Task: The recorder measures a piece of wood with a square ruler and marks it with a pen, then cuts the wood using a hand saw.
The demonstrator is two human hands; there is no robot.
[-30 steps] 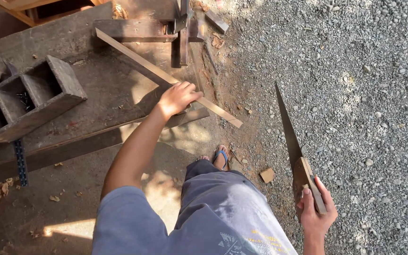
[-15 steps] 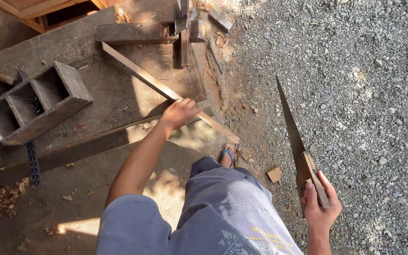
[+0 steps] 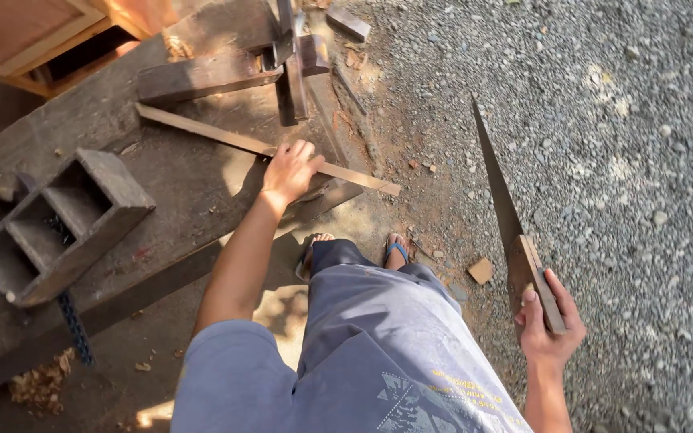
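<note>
My left hand (image 3: 289,171) presses down on a long thin wooden strip (image 3: 202,131) that lies slantwise across a worn wooden workbench (image 3: 178,200). The strip's near end (image 3: 378,185) juts past the bench edge. My right hand (image 3: 551,325) hangs at my side over the gravel, gripping the wooden handle of a hand saw (image 3: 497,192). The blade points up and away from me. My feet in sandals (image 3: 395,250) stand by the bench edge.
A dark wooden box with open compartments (image 3: 58,224) rests on the bench at left. Thick timber blocks (image 3: 226,68) lie at the bench's far end. A small wood offcut (image 3: 480,270) sits on the gravel (image 3: 627,144). Shavings (image 3: 38,385) lie under the bench.
My view has shifted down and right. My left hand stays on the strip; my right hand keeps the saw at my side.
</note>
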